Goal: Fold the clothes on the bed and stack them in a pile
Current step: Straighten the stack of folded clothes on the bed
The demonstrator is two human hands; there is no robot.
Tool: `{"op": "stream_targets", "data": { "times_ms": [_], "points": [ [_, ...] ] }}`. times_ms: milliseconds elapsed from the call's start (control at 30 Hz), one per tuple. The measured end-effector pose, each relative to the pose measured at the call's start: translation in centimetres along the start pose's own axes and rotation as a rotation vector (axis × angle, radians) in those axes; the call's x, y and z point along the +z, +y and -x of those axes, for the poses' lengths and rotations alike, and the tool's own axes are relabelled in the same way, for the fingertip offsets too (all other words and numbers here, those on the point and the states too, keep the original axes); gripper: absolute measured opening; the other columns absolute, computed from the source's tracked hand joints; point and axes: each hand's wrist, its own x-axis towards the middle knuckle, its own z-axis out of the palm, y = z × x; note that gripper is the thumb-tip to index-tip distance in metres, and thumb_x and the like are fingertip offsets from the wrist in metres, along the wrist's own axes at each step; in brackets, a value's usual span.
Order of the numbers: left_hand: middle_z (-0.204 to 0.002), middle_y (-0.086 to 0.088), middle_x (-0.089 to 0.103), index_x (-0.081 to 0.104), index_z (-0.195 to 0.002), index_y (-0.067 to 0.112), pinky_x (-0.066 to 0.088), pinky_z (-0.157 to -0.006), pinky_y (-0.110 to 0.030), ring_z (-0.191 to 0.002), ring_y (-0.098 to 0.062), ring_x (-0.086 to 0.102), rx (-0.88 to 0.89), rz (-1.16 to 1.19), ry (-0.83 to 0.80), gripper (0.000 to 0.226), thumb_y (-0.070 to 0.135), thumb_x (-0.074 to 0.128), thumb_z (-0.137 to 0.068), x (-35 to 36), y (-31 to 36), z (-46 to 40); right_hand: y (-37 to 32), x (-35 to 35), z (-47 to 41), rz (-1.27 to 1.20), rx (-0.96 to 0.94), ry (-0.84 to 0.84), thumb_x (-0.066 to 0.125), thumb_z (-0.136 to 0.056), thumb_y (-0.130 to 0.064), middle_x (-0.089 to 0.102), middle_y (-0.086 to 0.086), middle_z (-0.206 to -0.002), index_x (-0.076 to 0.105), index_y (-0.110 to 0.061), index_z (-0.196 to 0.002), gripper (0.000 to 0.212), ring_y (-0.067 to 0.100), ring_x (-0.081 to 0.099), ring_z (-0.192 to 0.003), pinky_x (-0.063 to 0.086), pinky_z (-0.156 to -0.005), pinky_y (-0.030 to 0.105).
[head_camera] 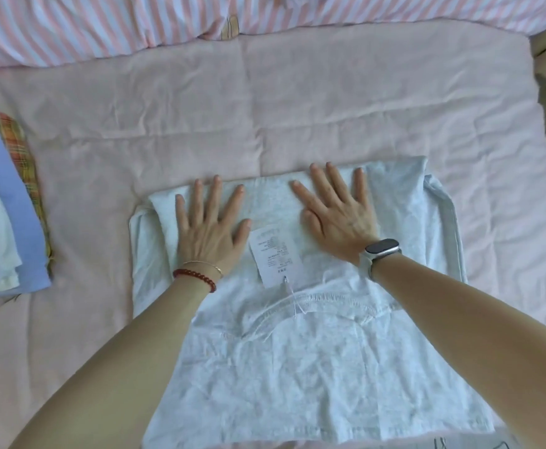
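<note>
The grey shirt [297, 367] fills the lower frame; my left hand [208, 226] and right hand [338, 215] press it, fingers flat and spread.

Pale grey garment [313, 367] lies half-folded, folded pile [9, 222] far left

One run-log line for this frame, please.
stage: smoothing fold | left hand: flat on grey shirt | right hand: flat on shirt | pile: left

Home bedroom: bed [200, 118] under pink quilted cover, pink-striped duvet [103, 24] at far edge, folded clothes pile [9, 202] on left.
</note>
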Motion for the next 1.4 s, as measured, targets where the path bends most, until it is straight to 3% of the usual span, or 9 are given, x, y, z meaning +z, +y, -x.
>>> {"op": "stream_targets", "data": {
  "times_ms": [133,333,500,567,700,800,967,1200,1400],
  "points": [
    [-0.153,-0.015,0.023,0.032,-0.144,0.021,0.007,-0.114,-0.049,-0.140,-0.039,0.017,0.004,0.015,0.029,0.061,0.047,0.023,-0.089,0.6,-3.1,-0.5,4.5,1.2,0.9,-0.022,0.080,-0.010,0.017,-0.095,-0.046,0.021,0.004,-0.155,0.025,-0.029,-0.146,0.054,0.030,0.016,-0.142,0.006,-0.112,0.055],
    [-0.158,0.000,0.006,0.013,-0.148,0.031,0.004,-0.115,-0.047,-0.144,-0.029,-0.001,-0.155,0.032,-0.113,0.056,0.047,0.016,-0.095,-0.4,-7.5,-0.4,8.4,0.3,2.3,-0.073,0.388,-0.058,0.012,-0.092,-0.046,0.009,0.002,-0.157,0.013,-0.028,-0.148,0.059,0.028,0.006,-0.144,0.003,-0.111,0.056],
    [-0.138,-0.008,0.044,0.048,-0.133,0.018,0.015,-0.109,-0.043,-0.132,-0.028,0.028,-0.087,0.183,0.017,0.042,0.031,0.047,-0.093,-3.0,-7.6,-2.6,8.9,-1.8,1.0,-0.039,0.373,-0.051,0.033,-0.093,-0.034,0.021,0.005,-0.153,0.021,-0.018,-0.146,0.056,0.024,0.008,-0.143,-0.003,-0.109,0.061],
    [-0.134,-0.011,0.047,0.047,-0.134,0.016,0.020,-0.107,-0.039,-0.125,-0.030,0.035,-0.076,0.207,-0.098,0.050,0.034,0.057,-0.088,-4.1,-7.6,-3.7,8.9,-2.9,-0.2,-0.031,0.274,-0.043,0.041,-0.091,-0.025,0.035,0.007,-0.144,0.027,-0.015,-0.144,0.056,0.025,0.018,-0.140,-0.004,-0.110,0.059],
    [-0.133,-0.010,0.043,0.044,-0.135,0.015,0.032,-0.099,-0.034,-0.121,-0.028,0.042,-0.092,0.234,-0.366,0.059,0.035,0.065,-0.084,-5.8,-7.9,-4.7,9.5,-5.0,-1.4,-0.067,0.216,-0.200,0.044,-0.092,-0.026,0.046,0.008,-0.132,0.037,-0.020,-0.138,0.047,0.028,0.037,-0.126,0.015,-0.112,0.046],
    [-0.127,-0.012,0.050,0.049,-0.129,0.010,0.038,-0.090,-0.033,-0.112,-0.030,0.050,-0.109,0.197,-0.405,0.047,0.027,0.062,-0.086,-7.3,-8.1,-4.3,10.1,-6.6,-1.1,-0.033,0.189,-0.284,0.045,-0.094,-0.026,0.049,0.008,-0.122,0.049,-0.016,-0.127,0.034,0.026,0.045,-0.115,0.031,-0.097,0.039],
    [-0.111,-0.017,0.062,0.057,-0.112,0.008,0.042,-0.080,-0.035,-0.101,-0.033,0.056,-0.144,0.219,-0.304,0.031,0.023,0.064,-0.085,-11.3,-8.3,-4.9,10.4,-10.3,-1.1,-0.019,0.233,-0.200,0.045,-0.096,-0.024,0.050,0.008,-0.115,0.054,-0.014,-0.119,0.027,0.026,0.050,-0.109,0.033,-0.075,0.031],
    [-0.110,-0.022,0.059,0.056,-0.113,0.001,0.041,-0.079,-0.045,-0.101,-0.038,0.055,-0.137,0.134,0.275,0.027,0.016,0.058,-0.090,-20.2,-7.8,-8.9,11.4,-17.0,-3.8,-0.034,0.353,0.294,0.047,-0.093,-0.013,0.052,0.019,-0.109,0.058,-0.005,-0.113,0.024,0.038,0.049,-0.102,0.034,-0.080,0.044],
    [-0.095,-0.023,0.062,0.059,-0.095,-0.004,0.036,-0.076,-0.043,-0.092,-0.037,0.057,-0.005,0.041,0.305,0.016,0.009,0.062,-0.085,-18.9,-8.3,-3.9,9.9,-16.1,1.2,-0.085,0.167,0.418,0.060,-0.083,0.002,0.056,0.023,-0.087,0.063,0.001,-0.098,0.015,0.041,0.057,-0.078,0.042,-0.075,0.046]
  ]
}}
